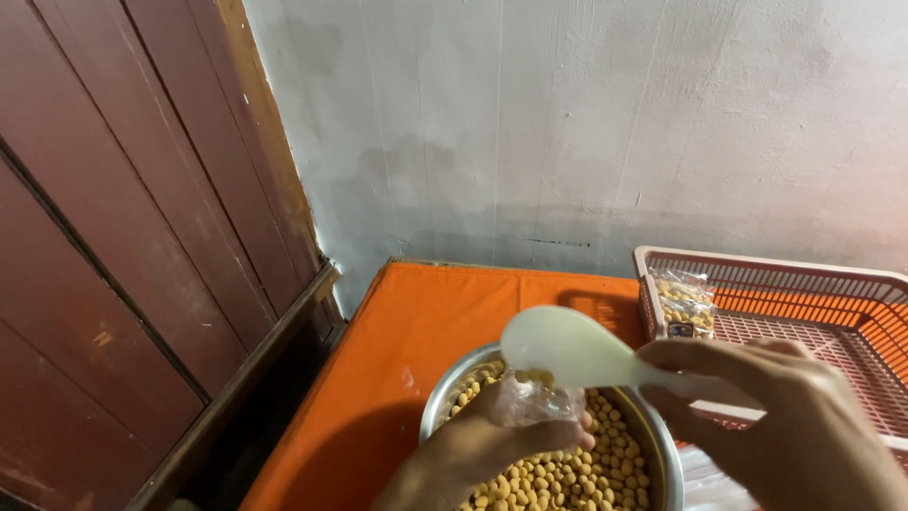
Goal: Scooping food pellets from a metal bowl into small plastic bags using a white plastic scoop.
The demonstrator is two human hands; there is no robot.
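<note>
- Left hand (492, 445) closed around a small clear bag (534, 397), mouth up, above the metal bowl (662, 454) of small yellow round snacks (558, 473).
- Right hand (776, 416) gripping the handle of a pale plastic spoon (567, 348), poised over the bag's mouth.
- Narrow, floppy bag opening: likely spill back into the bowl, or onto the orange table cover (397, 378).
- Pink basket (813, 303) just beside, one filled packet (686, 303) inside; possible knock from the right elbow.
</note>
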